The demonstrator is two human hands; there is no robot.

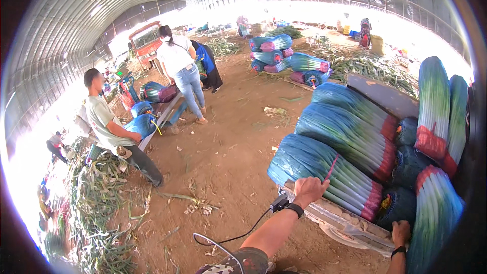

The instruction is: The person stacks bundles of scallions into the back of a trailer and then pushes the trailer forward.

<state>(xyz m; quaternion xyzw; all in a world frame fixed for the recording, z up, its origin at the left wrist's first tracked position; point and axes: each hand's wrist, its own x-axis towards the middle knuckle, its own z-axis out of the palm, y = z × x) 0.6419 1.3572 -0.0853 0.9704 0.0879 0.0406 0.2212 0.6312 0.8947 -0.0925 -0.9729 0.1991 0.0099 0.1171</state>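
Watching remotely, I see my left hand (309, 191) curled beside a pink strap (331, 167); whether it pinches it, I can't tell. My right hand (401, 232) hides its grip. Beyond the left fingers, the onion bundle (346, 180) lies flat beside other bundles (347, 137), probably for steadiness.

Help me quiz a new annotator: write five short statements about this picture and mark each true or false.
1. The left hand has a black wristband behind it. True.
2. The right hand is beside a bundle. True.
3. A yellow strap is by the left hand. False: the strap is pink.
4. Nobody else is around. False: a person in white stands ahead.
5. A green truck is at the back. False: the vehicle is red.
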